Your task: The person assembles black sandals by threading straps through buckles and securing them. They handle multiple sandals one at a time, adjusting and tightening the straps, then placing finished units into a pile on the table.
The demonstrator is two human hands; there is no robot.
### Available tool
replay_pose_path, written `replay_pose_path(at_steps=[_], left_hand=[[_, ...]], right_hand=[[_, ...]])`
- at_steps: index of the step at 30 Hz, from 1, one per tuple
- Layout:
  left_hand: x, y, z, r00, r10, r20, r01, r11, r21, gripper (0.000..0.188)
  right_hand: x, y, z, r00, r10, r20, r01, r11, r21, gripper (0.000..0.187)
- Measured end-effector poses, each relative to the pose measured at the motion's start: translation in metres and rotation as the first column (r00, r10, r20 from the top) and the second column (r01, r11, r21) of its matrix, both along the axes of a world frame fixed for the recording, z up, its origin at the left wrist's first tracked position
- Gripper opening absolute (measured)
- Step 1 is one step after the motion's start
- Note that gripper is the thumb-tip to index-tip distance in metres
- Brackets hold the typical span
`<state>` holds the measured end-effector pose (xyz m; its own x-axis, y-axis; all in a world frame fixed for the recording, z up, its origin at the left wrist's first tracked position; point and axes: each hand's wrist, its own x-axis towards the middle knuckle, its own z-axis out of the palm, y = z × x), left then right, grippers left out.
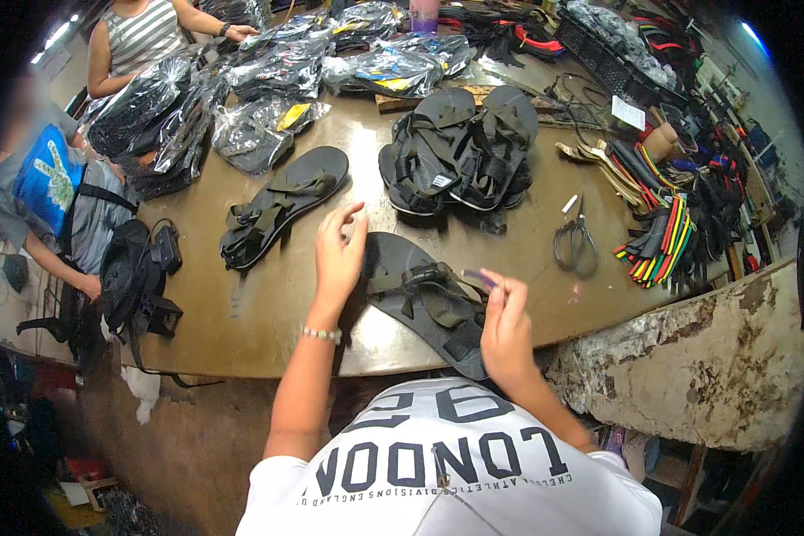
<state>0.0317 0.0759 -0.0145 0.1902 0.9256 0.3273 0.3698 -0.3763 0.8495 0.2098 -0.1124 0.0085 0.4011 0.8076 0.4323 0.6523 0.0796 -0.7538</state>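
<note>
A black sandal (433, 308) with dark olive straps lies on the table in front of me, its heel end near the table's edge. My left hand (341, 255) is beside its toe end, thumb and fingers apart and holding nothing. Over the sandal's right side, my right hand (507, 330) pinches a small, slim purple piece (480, 278), blurred, of a kind I cannot make out. A second sandal (286, 205) like it rests farther left. Beyond my hands, several more sandals (460, 152) are stacked together.
Sandals in clear plastic bags (263, 129) crowd the far left. Scissors (575, 243) and a small white stick (569, 204) lie to the right, near bundled coloured straps (661, 237). A black crate (612, 58) stands far right. Two people are at the left; one wears a bag (134, 277).
</note>
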Motion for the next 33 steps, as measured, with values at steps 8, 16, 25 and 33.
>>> replay_pose_path(at_steps=[8, 16, 25, 33], left_hand=[[0.052, 0.042, -0.005, 0.926, -0.315, 0.208, 0.359, 0.906, -0.225, 0.039], [0.072, 0.04, 0.008, 0.954, -0.26, 0.148, 0.299, 0.845, -0.443, 0.091], [0.072, 0.033, -0.018, 0.842, -0.134, 0.523, 0.431, 0.75, -0.502, 0.074], [-0.012, 0.011, 0.012, 0.847, -0.211, -0.488, 0.214, 0.976, -0.051, 0.056]], right_hand=[[0.018, -0.011, -0.042, 0.959, -0.175, -0.224, 0.185, 0.982, 0.024, 0.016], [0.16, 0.149, -0.015, 0.96, -0.082, -0.268, 0.208, 0.848, 0.487, 0.024], [0.264, 0.334, -0.071, 0.861, 0.46, -0.219, -0.269, 0.776, 0.57, 0.031], [0.223, 0.205, 0.003, 0.833, 0.072, -0.548, 0.271, 0.811, 0.519, 0.024]])
